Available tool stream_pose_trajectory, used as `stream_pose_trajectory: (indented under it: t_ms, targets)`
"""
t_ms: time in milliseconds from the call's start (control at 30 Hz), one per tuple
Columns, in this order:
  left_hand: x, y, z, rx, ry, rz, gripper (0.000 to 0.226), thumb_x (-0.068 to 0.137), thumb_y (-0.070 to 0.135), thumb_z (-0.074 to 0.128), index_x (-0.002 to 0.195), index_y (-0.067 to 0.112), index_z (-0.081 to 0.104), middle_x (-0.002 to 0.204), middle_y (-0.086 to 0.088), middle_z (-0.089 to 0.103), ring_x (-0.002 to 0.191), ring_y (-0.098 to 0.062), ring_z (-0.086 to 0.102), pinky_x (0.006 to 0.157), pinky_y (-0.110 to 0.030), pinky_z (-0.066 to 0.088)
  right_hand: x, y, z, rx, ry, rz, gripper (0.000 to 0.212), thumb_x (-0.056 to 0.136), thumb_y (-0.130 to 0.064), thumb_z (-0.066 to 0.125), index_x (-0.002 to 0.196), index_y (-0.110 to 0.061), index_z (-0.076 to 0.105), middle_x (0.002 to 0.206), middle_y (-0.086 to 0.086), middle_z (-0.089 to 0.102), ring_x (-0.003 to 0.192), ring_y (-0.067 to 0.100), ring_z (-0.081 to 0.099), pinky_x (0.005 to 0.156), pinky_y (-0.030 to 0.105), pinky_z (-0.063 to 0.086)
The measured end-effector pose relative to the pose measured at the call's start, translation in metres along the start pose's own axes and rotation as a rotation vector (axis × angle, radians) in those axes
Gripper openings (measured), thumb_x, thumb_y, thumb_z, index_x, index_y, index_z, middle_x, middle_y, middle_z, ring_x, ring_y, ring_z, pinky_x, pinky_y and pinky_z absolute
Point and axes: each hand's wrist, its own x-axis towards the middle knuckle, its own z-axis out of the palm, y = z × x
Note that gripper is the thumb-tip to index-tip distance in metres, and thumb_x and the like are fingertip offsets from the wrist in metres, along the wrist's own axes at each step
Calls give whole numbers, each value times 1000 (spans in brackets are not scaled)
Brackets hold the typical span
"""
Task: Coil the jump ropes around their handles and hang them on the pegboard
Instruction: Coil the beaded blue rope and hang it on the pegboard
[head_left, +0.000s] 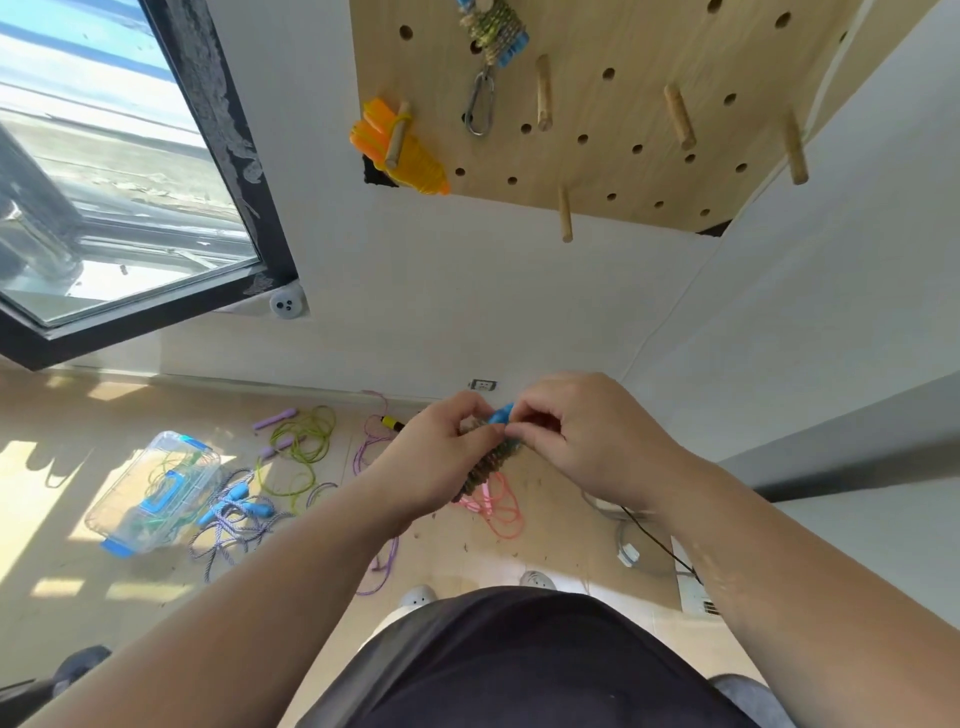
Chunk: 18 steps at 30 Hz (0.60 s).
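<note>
At left hand (441, 449), coiled rope (488, 462), blue tip (501, 414) up-right

Head view, downward. Left hand (441, 457) and right hand (576, 431): bare, likewise both wrists. Left forearm (249, 587) and right forearm (769, 561): bare along the whole visible length, down to the lower frame edge. Small pale flecks scattered on the upper side of the right one, dust or light not distinguishable. Torso: dark top (519, 670), near black, plain, smooth fabric, rounded lower hem. Beyond the hem, on the left side, a strip of light grey legwear (387, 631), trousers or shorts not distinguishable. Feet: pair of white shoes, left shoe (417, 597) and right shoe (537, 579), with rounded toes and small dark perforations on top.
</note>
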Motion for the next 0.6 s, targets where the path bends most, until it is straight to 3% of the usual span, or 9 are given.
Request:
stream_pose_trajectory:
  t_ms: [167, 300, 500, 600]
  targets:
    - [-7, 16, -9, 81, -53, 113, 27, 82, 37, 49, 86, 16, 66, 68, -2, 52, 61, -17, 46, 60, -38, 38, -1, 2, -8, 243, 173, 110, 7, 83, -19, 81, 77, -22, 77, 73, -10, 66, 74, 10, 62, 65, 19, 45]
    - [-8, 18, -13, -20, -180, 111, 34, 84, 40, 72, 97, 9, 67, 68, -3, 51, 60, -18, 46, 57, -34, 37, -5, -2, -4, 407, 225, 235, 9, 78, -16, 85, 74, -20, 79, 71, -8, 69, 68, 7, 64, 61, 17, 47]
    - [-3, 16, -12, -96, -181, 114, 24, 94, 30, 70, 97, 6, 70, 67, -1, 55, 60, -15, 47, 54, -24, 38, -4, -6, -8, 552, 198, 287, 7, 79, -12, 84, 77, -16, 79, 72, -2, 73, 69, 18, 69, 68, 42, 60]
    - [-1, 12, -15, -88, -155, 135, 18, 95, 22, 70, 95, 4, 71, 61, 3, 53, 53, -11, 46, 50, -21, 37, -4, -7, -11, 649, 174, 308, 11, 79, -5, 84, 85, -10, 76, 73, 1, 72, 67, 20, 68, 65, 41, 63]
